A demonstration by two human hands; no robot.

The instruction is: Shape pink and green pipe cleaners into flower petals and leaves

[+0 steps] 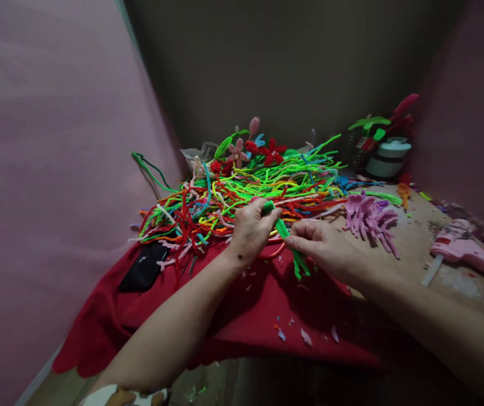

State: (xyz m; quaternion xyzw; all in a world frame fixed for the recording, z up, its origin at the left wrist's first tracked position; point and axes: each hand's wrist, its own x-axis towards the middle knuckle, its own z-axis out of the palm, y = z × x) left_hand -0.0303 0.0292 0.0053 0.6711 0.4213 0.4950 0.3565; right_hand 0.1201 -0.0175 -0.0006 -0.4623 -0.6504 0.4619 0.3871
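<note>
Between my two hands is a bundle of green pipe cleaners (283,228), slanting down to the right with its loose ends spread below. My left hand (251,226) is closed around the upper end. My right hand (315,242) pinches the bundle lower down, thumb and fingers together. Just behind the hands lies a big heap of pipe cleaners (258,183) in green, red, yellow, pink and white. Under the hands, the red handles of a tool (276,252) show in part on the red cloth (250,316).
A black phone (143,267) lies at the left. Fuzzy flowers (237,152) stand behind the heap. On the right are twisted pink pieces (369,219), a pink glue gun (474,251) and a lidded jar (389,157). Small scraps (306,337) dot the cloth's front edge.
</note>
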